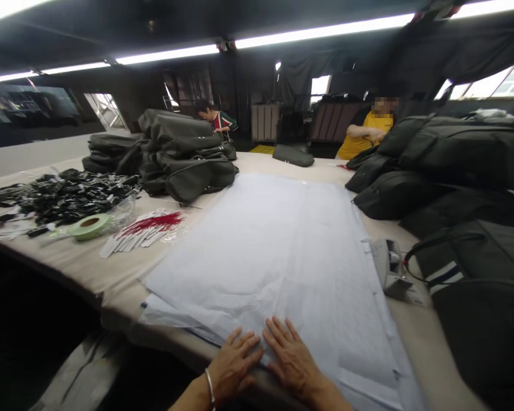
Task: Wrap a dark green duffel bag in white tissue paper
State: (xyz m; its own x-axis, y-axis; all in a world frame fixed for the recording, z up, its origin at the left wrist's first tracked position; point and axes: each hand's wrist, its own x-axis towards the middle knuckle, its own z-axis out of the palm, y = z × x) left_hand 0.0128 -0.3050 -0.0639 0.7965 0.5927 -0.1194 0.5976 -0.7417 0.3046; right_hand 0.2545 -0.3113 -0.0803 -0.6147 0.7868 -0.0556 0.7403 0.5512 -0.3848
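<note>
A big stack of thin white paper sheets (274, 257) lies on the long table (85, 268) in front of me. My left hand (235, 365), with a bangle on the wrist, rests flat on the near edge of the paper, fingers spread. My right hand (291, 357) lies flat beside it on the same sheet, fingers stretched out. The two hands almost touch. Neither hand holds anything.
A green tape roll (89, 226), tags with red strings (148, 228) and a heap of black small parts (68, 194) lie at left. Dark bags are stacked at back left (184, 160) and along the right (454, 182). A tape dispenser (389, 265) sits at right. Two people work at the far end.
</note>
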